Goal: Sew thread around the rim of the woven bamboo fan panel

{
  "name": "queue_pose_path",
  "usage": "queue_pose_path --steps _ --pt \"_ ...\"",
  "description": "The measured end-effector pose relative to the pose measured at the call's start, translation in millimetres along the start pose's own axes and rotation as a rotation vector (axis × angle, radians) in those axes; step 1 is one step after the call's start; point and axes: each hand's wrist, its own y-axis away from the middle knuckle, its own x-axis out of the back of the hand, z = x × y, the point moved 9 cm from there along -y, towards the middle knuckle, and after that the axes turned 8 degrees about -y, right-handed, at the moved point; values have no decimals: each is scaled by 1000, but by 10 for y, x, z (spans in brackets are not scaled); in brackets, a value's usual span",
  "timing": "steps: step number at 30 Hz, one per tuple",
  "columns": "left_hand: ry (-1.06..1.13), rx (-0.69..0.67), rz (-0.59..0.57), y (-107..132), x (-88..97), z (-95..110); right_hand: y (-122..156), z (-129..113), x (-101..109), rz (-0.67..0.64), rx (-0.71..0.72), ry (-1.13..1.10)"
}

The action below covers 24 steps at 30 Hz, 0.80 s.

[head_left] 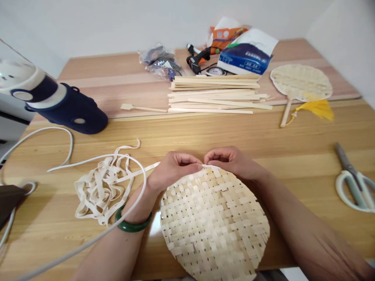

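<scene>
In the head view, the woven panel (pixel 216 222) stood at the lower centre of the frame, its upper rim between the two hands and its lowest part cut by the frame edge. The weave appeared complete and the outline trimmed round. A short white stretch showed at the top rim, judged to be edging from the white tape (pixel 101 187) heaped at centre left; the rest of the visible rim looked bare, so most of the edging was judged outstanding. No handle was seen on the panel, whereas the fan (pixel 301 82) at upper right had a handle and yellow tassel. The scissors (pixel 353 183) lay on the bench (pixel 307 156) at the right edge. Pose: both forearms rose from the lower corners, flanking the panel, and converged at the frame's centre. The left hand (pixel 172 169) had its fingers pinched on the top rim, thumb uppermost, with tape running towards it from the left. The right hand (pixel 231 160) had its fingers closed on the rim just beside; whether they also gripped tape could not be told.
</scene>
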Motion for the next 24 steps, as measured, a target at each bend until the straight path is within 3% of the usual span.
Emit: queue_pose_path --steps 6,9,12,15,21,24 --pt "16 -7 5 6 -3 14 6 -107 208 109 157 -34" --pt "24 -8 12 8 -2 20 123 -408 269 196 395 240" --pt "4 -25 3 5 -10 34 249 -652 42 171 577 649" --pt "-41 -68 -6 -1 -16 72 317 -734 -219 125 697 869" --pt "-127 -134 7 9 -36 141 364 -747 -419 122 777 1030" --pt "-204 -145 12 17 -58 142 467 -840 -438 100 788 943"
